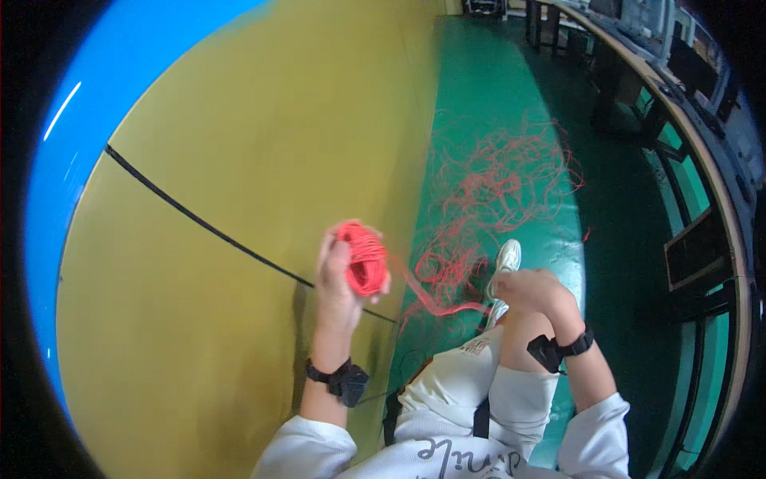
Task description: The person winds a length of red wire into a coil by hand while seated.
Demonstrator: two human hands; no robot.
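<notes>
My left hand [335, 275] is wrapped round a wound bundle of thin red cord [365, 259], held up in front of the yellow panel. From the bundle a blurred loose length of cord [437, 308] sags and runs rightward to my right hand [533, 290]. That hand is closed, its back toward me, above my raised leg, and seems to grip the cord; its fingertips are mostly hidden. Beyond both hands, a wide loose tangle of the same red cord [499, 188] is spread over the green floor.
A tall yellow panel [239, 144] with a blue edge [120, 72] and a black seam stands at my left. At right runs a long desk [686, 120] with monitors and equipment. My white shoe [508, 257] is beside the tangle on the green floor [471, 64].
</notes>
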